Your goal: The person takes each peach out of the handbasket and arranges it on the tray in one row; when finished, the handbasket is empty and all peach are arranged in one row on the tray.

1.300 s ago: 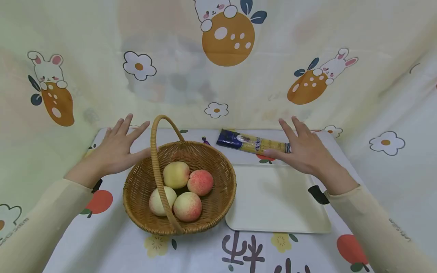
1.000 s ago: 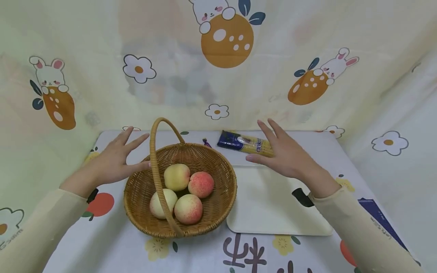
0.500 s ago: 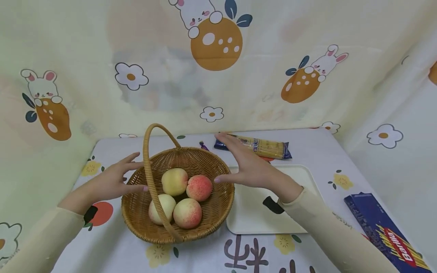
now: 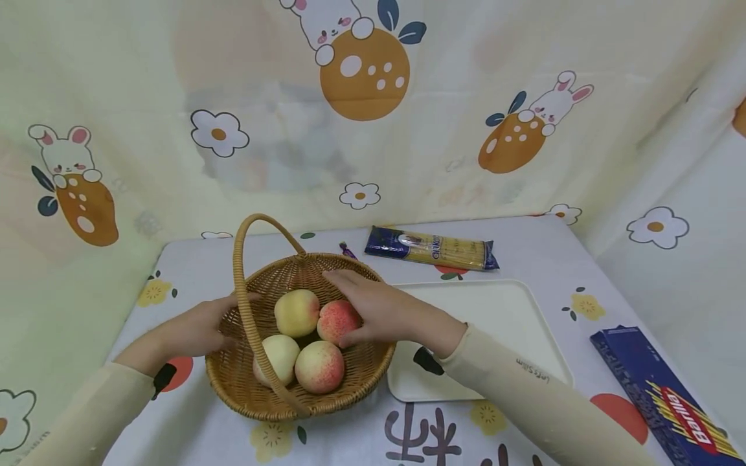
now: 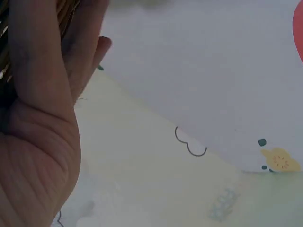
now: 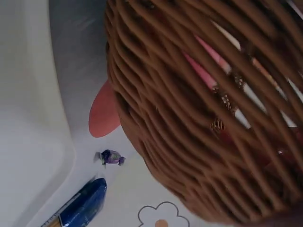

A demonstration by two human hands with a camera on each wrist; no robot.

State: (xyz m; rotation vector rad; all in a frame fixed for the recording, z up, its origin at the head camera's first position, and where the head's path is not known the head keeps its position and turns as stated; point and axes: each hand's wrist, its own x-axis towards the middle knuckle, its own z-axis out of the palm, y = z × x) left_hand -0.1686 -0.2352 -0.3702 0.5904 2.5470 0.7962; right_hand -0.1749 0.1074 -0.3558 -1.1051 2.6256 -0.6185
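Note:
A brown wicker basket (image 4: 274,414) with a tall handle (image 4: 240,265) stands on the table and holds several peaches. Inside are a yellow peach (image 4: 297,313), a red peach (image 4: 337,321), a pale peach (image 4: 280,356) partly behind the handle, and a pink-and-cream peach (image 4: 320,367). My left hand (image 4: 195,329) is at the basket's left rim, its fingers reaching over it. In the left wrist view, this hand (image 5: 40,109) lies alongside the wicker. My right hand (image 4: 384,310) reaches over the right rim, spread around the red peach, thumb near its lower side; firm contact cannot be told.
A cream tray (image 4: 478,343) lies right of the basket, partly under my right forearm. Behind it is a pasta packet (image 4: 431,248), near a small purple wrapped candy (image 4: 347,250). A blue pasta box (image 4: 664,395) lies at the right. Printed cloth (image 4: 262,168) hangs behind the table.
My right hand has moved left and down from above the tray into the basket. My left hand has come down to the basket's left rim. The head view has shifted slightly.

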